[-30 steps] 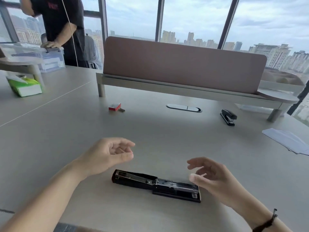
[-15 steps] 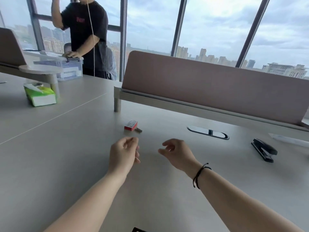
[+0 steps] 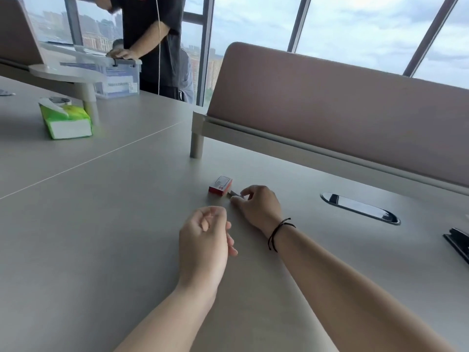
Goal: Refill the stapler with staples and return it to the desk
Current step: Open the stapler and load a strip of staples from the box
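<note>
A small red and white staple box (image 3: 220,185) lies on the grey desk (image 3: 101,224). Right beside it lies a thin grey strip of staples (image 3: 234,193). My right hand (image 3: 258,207) rests on the desk with thumb and forefinger pinched around that strip. My left hand (image 3: 204,235) hovers nearer to me, fingers loosely curled, holding nothing. The opened stapler that lay in front of me is out of view below the frame. A second black stapler (image 3: 458,243) shows at the right edge.
A pink desk divider (image 3: 342,105) on a grey shelf runs across the back. An oval cable port (image 3: 360,208) sits right of my hand. A green tissue pack (image 3: 66,119) lies far left. A person in a black shirt (image 3: 152,39) stands by a clear bin (image 3: 119,80).
My view has lifted away from the opened stapler toward the staple box. Both hands moved forward; my right hand reached the strip of staples beside the box and closed its fingers on it.
</note>
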{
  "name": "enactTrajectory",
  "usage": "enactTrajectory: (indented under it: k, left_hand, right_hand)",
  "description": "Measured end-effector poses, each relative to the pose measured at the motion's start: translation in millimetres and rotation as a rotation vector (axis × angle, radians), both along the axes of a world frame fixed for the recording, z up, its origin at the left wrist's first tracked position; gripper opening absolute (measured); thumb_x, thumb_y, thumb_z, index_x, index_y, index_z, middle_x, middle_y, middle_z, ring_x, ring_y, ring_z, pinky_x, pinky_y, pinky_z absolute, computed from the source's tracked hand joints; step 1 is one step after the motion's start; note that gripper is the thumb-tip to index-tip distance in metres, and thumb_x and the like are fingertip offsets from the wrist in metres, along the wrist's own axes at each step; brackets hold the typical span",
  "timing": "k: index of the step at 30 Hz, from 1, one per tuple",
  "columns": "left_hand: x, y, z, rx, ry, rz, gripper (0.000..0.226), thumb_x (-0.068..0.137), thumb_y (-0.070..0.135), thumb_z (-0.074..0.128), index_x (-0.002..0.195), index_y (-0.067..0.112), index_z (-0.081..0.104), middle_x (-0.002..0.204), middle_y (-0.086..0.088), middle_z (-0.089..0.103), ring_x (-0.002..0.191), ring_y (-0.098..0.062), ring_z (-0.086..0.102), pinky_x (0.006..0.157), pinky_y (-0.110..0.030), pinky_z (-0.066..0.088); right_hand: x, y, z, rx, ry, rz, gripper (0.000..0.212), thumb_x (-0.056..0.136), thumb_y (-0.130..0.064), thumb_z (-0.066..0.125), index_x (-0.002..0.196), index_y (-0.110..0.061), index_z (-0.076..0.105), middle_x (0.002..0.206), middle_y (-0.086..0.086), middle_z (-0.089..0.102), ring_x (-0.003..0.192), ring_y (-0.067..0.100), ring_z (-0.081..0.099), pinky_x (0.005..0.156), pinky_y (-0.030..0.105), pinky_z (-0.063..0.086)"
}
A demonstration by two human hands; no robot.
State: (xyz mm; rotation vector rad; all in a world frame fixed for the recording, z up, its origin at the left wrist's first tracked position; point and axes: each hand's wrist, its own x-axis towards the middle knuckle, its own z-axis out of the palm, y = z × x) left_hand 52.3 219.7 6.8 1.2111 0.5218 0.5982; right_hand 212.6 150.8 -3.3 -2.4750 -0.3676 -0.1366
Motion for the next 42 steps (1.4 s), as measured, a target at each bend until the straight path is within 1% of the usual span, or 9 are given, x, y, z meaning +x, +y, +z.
enactTrajectory:
  k: [9,14,18,20,24,28,32,40,42]
  left_hand:
    - [-1.0,-2.4,2.1,0.026,-0.004,0.001,0.017,0.096,0.014,0.058,0.081,0.017,0.065,0.072,-0.005,0.064,0.034,-0.009,0.05,0.049,-0.034,0.049]
    - [-3.2,-4.5,1.2,0.118,0.03,-0.023,0.01,0.094,0.011,0.059,0.089,0.018,0.065,0.07,-0.003,0.063,0.035,-0.008,0.053,0.054,-0.04,0.054]
    - [-13.5,-8.7,7.5,0.404,0.055,-0.097,0.017,0.09,0.008,0.065,0.104,0.018,0.066,0.089,-0.001,0.065,0.057,-0.016,0.063,0.045,-0.031,0.056]
    - [-24.1,-13.8,16.4,0.721,0.01,-0.152,0.023,0.086,0.01,0.072,0.105,0.021,0.067,0.098,0.006,0.067,0.065,-0.015,0.066,0.056,-0.035,0.06]
    - [-60.8,-31.7,42.9,1.214,-0.173,-0.305,0.034,0.077,0.015,0.082,0.107,0.025,0.068,0.099,0.013,0.07,0.079,-0.005,0.066,0.072,-0.018,0.052]
    - [-96.1,-55.7,57.8,1.378,-0.272,-0.461,0.034,0.071,0.013,0.086,0.1,0.024,0.072,0.088,0.013,0.071,0.076,0.023,0.053,0.065,0.005,0.036]
    - [-119.3,-80.5,65.6,1.466,-0.315,-0.542,0.031,0.072,0.008,0.084,0.095,0.023,0.071,0.084,0.014,0.07,0.072,0.009,0.056,0.067,0.006,0.033]
    - [-161.9,-121.0,73.2,1.54,-0.381,-0.559,0.018,0.077,0.009,0.082,0.088,0.019,0.072,0.079,0.01,0.073,0.068,-0.008,0.066,0.066,-0.015,0.048]
    - [-169.9,-127.6,74.4,1.556,-0.37,-0.569,0.012,0.079,0.014,0.078,0.087,0.021,0.072,0.078,0.011,0.072,0.062,-0.002,0.056,0.062,-0.007,0.04]
  right_hand:
    - [-8.2,-11.2,2.7,0.077,0.003,0.056,0.021,0.086,-0.031,0.067,0.098,-0.018,0.077,0.098,0.004,0.074,0.094,0.022,0.065,0.074,0.027,0.047]
    - [-43.0,-40.8,16.1,0.126,0.129,0.171,0.015,0.089,-0.029,0.069,0.093,-0.017,0.077,0.08,0.0,0.068,0.075,0.015,0.058,0.059,0.025,0.042]
    - [-84.4,-85.9,33.3,0.272,0.284,0.168,0.01,0.088,-0.025,0.071,0.087,-0.016,0.076,0.067,-0.002,0.061,0.061,0.015,0.051,0.053,0.024,0.037]
    - [-109.7,-112.1,43.0,0.329,0.318,0.18,0.012,0.09,-0.024,0.069,0.084,-0.015,0.075,0.062,-0.003,0.059,0.057,0.014,0.049,0.054,0.026,0.037]
    - [-161.2,-156.5,54.4,0.365,0.364,0.189,0.023,0.09,-0.03,0.066,0.085,-0.01,0.074,0.066,0.004,0.056,0.062,0.018,0.047,0.063,0.033,0.036]
    - [-204.9,-192.9,64.3,0.482,0.43,0.212,0.021,0.092,-0.025,0.066,0.077,-0.013,0.075,0.063,-0.006,0.057,0.059,0.014,0.045,0.062,0.027,0.04]
    - [-242.2,-223.8,76.5,0.54,0.448,0.248,0.023,0.093,-0.023,0.065,0.072,-0.018,0.075,0.061,-0.006,0.058,0.056,0.01,0.045,0.055,0.018,0.038]
    - [-291.6,-266.8,80.0,0.552,0.432,0.263,0.03,0.092,-0.029,0.066,0.065,-0.022,0.075,0.061,-0.008,0.059,0.063,0.014,0.044,0.064,0.028,0.037]
    - [-300.1,-275.0,79.2,0.541,0.425,0.26,0.033,0.093,-0.031,0.065,0.061,-0.022,0.073,0.058,-0.008,0.056,0.062,0.014,0.043,0.064,0.027,0.036]
